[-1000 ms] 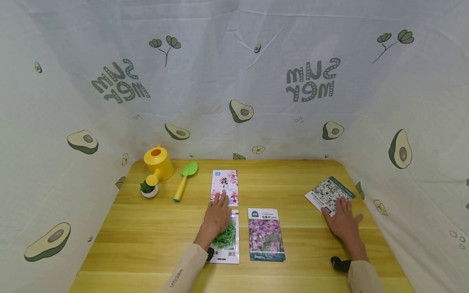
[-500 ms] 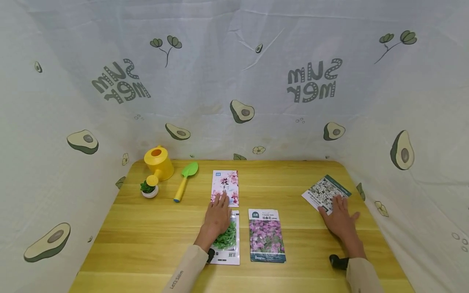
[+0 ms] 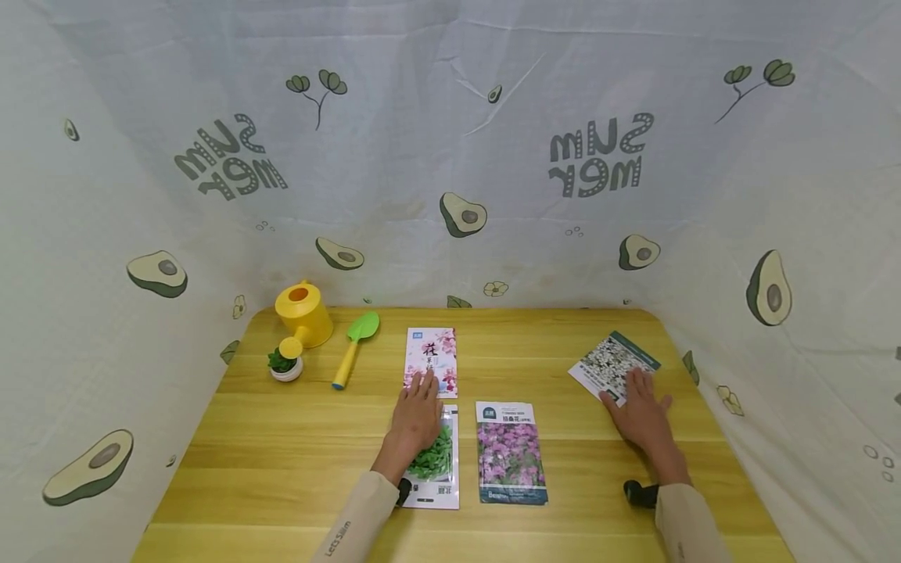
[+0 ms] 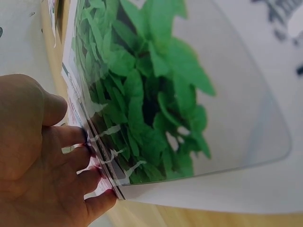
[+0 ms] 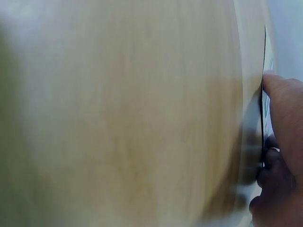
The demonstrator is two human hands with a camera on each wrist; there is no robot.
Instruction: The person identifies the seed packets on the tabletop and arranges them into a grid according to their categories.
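My left hand (image 3: 417, 420) lies extended over two seed packets. Its fingertips rest on the lower part of the pink-blossom packet (image 3: 430, 352), while the palm covers part of the green-leaf packet (image 3: 436, 463). In the left wrist view the leaf packet (image 4: 156, 104) fills much of the picture, with the fingers (image 4: 87, 179) at its edge. On the right, my right hand (image 3: 643, 418) touches the near side of a tilted white-flower seed packet (image 3: 609, 362), fingers extended on top. The right wrist view shows that packet nearly edge-on beside the thumb (image 5: 284, 94).
A purple-flower seed packet (image 3: 511, 453) lies between the hands, right of the leaf packet. At the back left stand a yellow watering can (image 3: 313, 317), a small potted plant (image 3: 286, 367) and a green-and-yellow trowel (image 3: 354, 349). White printed cloth (image 3: 394, 172) encloses the wooden table (image 3: 267, 461).
My right hand has slid the white-flower packet to the left across the table, and slightly away from me. The left hand and the other packets stay in place.
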